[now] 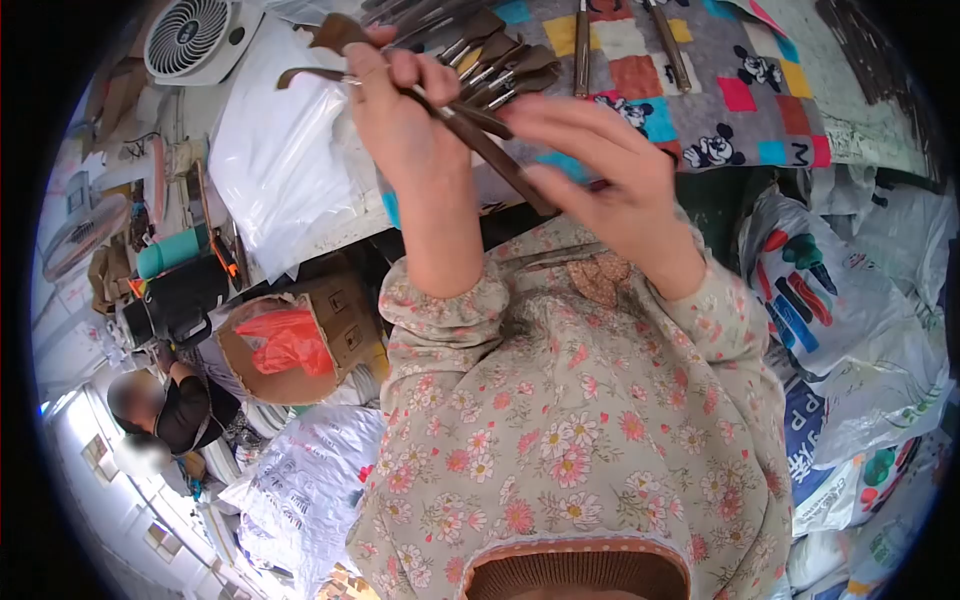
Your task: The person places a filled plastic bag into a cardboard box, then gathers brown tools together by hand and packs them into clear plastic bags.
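My left hand [410,120] is closed around long dark-brown utensils [490,155], apparently two. One broad brown head and one thin hooked end stick out past my fingers on the left. Their exact kind cannot be made out. My right hand [620,165] is beside the lower part of the handles, fingers stretched out and slightly blurred, fingertips and thumb at or close to the handles. Just beyond my hands, several similar utensils [510,70] with brown heads and metal collars lie in a pile on a patterned cloth [715,100]. Two brown handles [582,50] lie further right.
A white fan [195,40] and clear plastic sheeting [280,150] are at the left of the table. More dark sticks [870,50] lie far right. Below are a cardboard box [345,320] with a red bag and plastic bags [840,290]. Another person [195,400] is at lower left.
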Motion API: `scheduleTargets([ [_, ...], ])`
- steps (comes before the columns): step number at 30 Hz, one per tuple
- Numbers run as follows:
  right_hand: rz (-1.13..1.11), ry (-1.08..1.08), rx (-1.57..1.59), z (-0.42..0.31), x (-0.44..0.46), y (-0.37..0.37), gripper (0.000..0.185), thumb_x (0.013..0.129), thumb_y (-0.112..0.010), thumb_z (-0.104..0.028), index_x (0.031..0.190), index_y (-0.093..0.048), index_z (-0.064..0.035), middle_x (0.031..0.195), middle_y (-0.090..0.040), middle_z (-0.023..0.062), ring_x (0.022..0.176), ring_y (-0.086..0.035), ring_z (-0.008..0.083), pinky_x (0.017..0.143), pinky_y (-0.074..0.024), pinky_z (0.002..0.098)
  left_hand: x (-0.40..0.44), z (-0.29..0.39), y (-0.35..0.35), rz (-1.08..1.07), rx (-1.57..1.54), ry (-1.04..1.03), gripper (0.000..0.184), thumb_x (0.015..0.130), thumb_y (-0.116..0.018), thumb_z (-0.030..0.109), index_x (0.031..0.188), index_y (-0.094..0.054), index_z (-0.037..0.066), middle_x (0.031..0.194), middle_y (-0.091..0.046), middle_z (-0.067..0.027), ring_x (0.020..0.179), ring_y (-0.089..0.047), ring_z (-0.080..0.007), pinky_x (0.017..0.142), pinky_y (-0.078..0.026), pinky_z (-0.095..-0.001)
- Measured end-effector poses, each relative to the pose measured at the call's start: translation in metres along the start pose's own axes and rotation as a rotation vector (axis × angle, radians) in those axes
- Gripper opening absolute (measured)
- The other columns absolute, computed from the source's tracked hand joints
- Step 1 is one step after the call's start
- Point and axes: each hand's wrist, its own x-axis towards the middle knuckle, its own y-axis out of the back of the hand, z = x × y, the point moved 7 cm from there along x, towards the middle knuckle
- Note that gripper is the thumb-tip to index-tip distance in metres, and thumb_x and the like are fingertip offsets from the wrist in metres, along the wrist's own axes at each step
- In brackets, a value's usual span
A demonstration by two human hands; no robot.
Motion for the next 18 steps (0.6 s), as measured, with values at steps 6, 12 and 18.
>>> scheduleTargets([
  [6, -0.335, 0.032, 0.004, -0.014, -0.041, -0.035, 0.041, 0.072, -0.063, -0.009, 0.112, -0.054, -0.002, 0.122, -0.047, 0.0171, 0.116, -0.045, 0.0292, 0.098, -0.0337, 0.0424, 0.009, 0.011, 0.01, -0.062, -0.008, 0.019, 0.024, 0.093, -0.043, 0.028, 0.095, -0.047, 0.004, 0.059, -0.037, 0.0009, 0.047, -0.034, -0.0111, 0.044, -0.029, -0.0255],
  [12, -0.126, 0.097, -0.004, -0.007, -0.054, -0.011, 0.021, 0.064, -0.067, -0.005, 0.085, -0.065, -0.0052, 0.079, -0.062, 0.0076, 0.076, -0.06, 0.0231, 0.074, -0.0463, 0.0361, 0.011, 0.01, 0.012, -0.078, -0.068, -0.003, 0.024, 0.093, -0.042, 0.031, 0.09, -0.047, 0.007, 0.058, -0.036, 0.0012, 0.046, -0.035, -0.0108, 0.044, -0.029, -0.026],
  [18, -0.141, 0.017, 0.084, -0.001, -0.036, -0.023, 0.017, 0.066, -0.066, -0.003, 0.083, -0.066, -0.0062, 0.062, -0.057, 0.0026, 0.055, -0.054, 0.018, 0.055, -0.0441, 0.0288, -0.005, 0.064, 0.003, 0.014, 0.117, -0.426, 0.031, 0.092, -0.04, 0.037, 0.087, -0.042, 0.006, 0.054, -0.029, 0.0007, 0.044, -0.032, -0.0097, 0.041, -0.026, -0.0227],
])
